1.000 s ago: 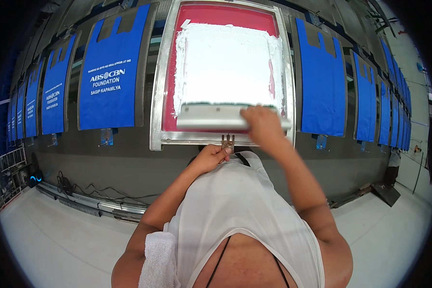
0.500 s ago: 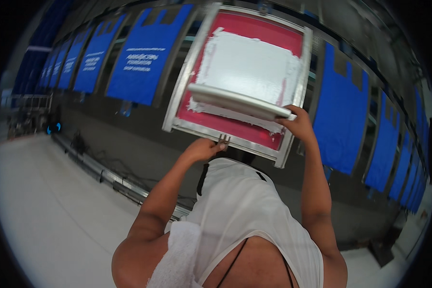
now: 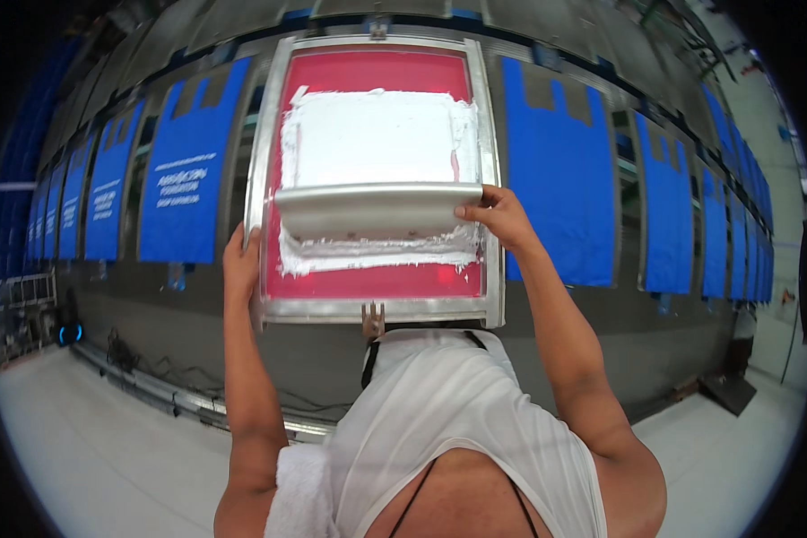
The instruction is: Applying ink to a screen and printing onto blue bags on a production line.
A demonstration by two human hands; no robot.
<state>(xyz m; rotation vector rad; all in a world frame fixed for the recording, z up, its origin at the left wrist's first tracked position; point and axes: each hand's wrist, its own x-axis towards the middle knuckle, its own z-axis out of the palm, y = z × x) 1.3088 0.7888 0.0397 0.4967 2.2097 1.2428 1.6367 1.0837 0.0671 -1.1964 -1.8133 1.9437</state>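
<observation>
Right hand (image 3: 498, 215) gripping squeegee (image 3: 377, 209), long axis crosswise over frame (image 3: 272, 161)

The left hand (image 3: 240, 264) has left the bottom clip and now grips the screen frame's (image 3: 269, 170) left rail; the squeegee (image 3: 377, 208), in the right hand (image 3: 498, 215), sits higher, baring a white ink (image 3: 377, 255) ridge below.

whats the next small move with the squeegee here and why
Probably draw the squeegee a little further toward the near rail of the screen frame. The right hand holds its right end, the left hand steadies the frame's left rail, and a ridge of white ink lies just ahead of the blade with bare red mesh beyond it.
</observation>
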